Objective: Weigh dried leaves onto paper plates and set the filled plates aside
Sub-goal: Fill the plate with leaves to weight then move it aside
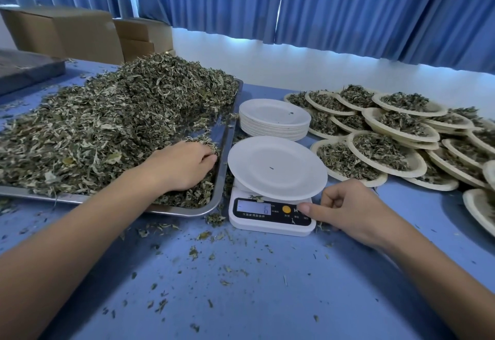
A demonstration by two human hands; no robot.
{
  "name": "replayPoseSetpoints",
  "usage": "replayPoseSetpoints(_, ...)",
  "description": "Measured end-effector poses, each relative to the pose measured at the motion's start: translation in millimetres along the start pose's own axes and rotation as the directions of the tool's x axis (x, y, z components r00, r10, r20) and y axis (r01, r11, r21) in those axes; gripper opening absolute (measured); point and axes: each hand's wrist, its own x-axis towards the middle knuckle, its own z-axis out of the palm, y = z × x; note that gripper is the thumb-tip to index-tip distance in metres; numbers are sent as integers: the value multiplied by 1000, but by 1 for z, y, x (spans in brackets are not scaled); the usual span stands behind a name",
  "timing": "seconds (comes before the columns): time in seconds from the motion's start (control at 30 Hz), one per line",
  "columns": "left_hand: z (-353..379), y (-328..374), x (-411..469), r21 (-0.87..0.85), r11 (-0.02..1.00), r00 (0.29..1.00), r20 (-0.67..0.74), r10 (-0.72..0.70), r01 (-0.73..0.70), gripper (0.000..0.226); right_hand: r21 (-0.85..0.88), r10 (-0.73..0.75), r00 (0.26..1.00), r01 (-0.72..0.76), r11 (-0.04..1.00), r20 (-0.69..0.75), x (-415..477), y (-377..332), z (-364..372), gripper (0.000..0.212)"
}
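Note:
A big heap of dried leaves (112, 114) fills a steel tray (219, 179) on the left. My left hand (184, 165) lies in the heap near the tray's right rim, its fingers curled round a bunch of leaves. An empty white paper plate (277, 167) sits on a small white scale (270, 213) whose display reads 6. My right hand (348, 208) is beside the scale with fingers curled, and its thumb presses the scale's front panel at the right. Behind the scale stands a stack of empty plates (274, 120).
Several filled plates (388, 149) overlap in piles at the right, reaching the table's right edge. Loose leaf crumbs are scattered over the blue table (241, 286). Cardboard boxes (80, 34) stand at the back left, with blue curtains behind.

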Motion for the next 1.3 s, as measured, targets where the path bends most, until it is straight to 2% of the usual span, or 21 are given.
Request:
replayPoseSetpoints(0.17,-2,1,0,-36,999,999,-42,15,-17,30,75,-38,999,35,997,38,-5,3,2,51)
replayPoseSetpoints(0.27,-3,3,0,62,998,995,-96,-22,28,32,154,-33,992,13,988,123,-6,5,-13,52)
replayPoseSetpoints(0.37,-2,-1,1,-21,1000,999,-43,17,-18,43,215,12,995,-34,976,102,-2,14,-28,44)
replayPoseSetpoints(0.47,-3,3,-1,-122,988,995,-22,94,-96,51,112,55,998,-53,992,-19,4,27,-31,45)
replayPoseSetpoints(0.57,-2,14,-6,-167,976,990,-11,140,-140,44,-37,37,987,-43,998,-158,9,33,-28,41)
replayPoseSetpoints(0.7,4,26,-19,-9,991,991,-43,130,-131,53,-199,-33,966,-20,980,-258,13,34,-24,37)
replayPoseSetpoints(0.77,4,29,-24,58,993,993,-50,110,-107,63,-235,-52,960,-15,972,-277,14,35,-23,36)
replayPoseSetpoints(0.9,2,32,-29,48,994,992,-74,102,-99,70,-245,-68,956,-4,970,-286,14,36,-22,37)
replayPoseSetpoints(1.0,4,30,-28,-25,996,995,-51,90,-91,68,-248,-79,953,4,969,-291,14,36,-22,38)
replayPoseSetpoints(1.17,3,27,-21,-153,987,994,84,66,-52,63,-242,-84,954,12,970,-287,15,38,-21,38)
replayPoseSetpoints(1.3,-6,27,-18,-246,969,999,52,14,-1,61,-239,-84,957,16,971,-277,15,39,-22,38)
